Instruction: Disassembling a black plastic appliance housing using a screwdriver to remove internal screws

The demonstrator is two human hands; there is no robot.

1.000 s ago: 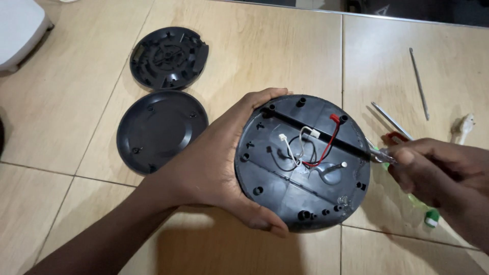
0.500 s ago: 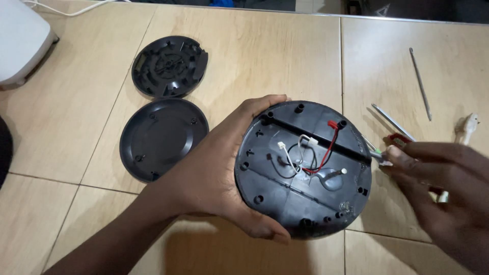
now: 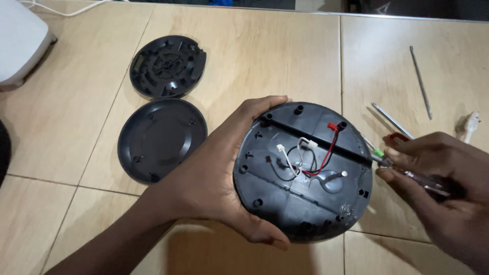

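Head view: the opened round housing (image 3: 303, 170) is cupped in the left hand's (image 3: 214, 178) grip above the tabletop (image 3: 265, 56), while the screwdriver (image 3: 407, 173), clenched in the right hand (image 3: 438, 178), has been drawn back to the housing's right rim.

Tan tiled floor (image 3: 265, 61): 2 dark round covers (image 3: 168, 66) (image 3: 162, 140), thin metal rod (image 3: 420, 81).

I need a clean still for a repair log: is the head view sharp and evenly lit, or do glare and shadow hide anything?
Head view: mostly sharp; the round black housing and its red and white wires read clearly. The left hand throws a soft shadow on the wooden table. The right hand and its screwdriver are dim, slightly soft.
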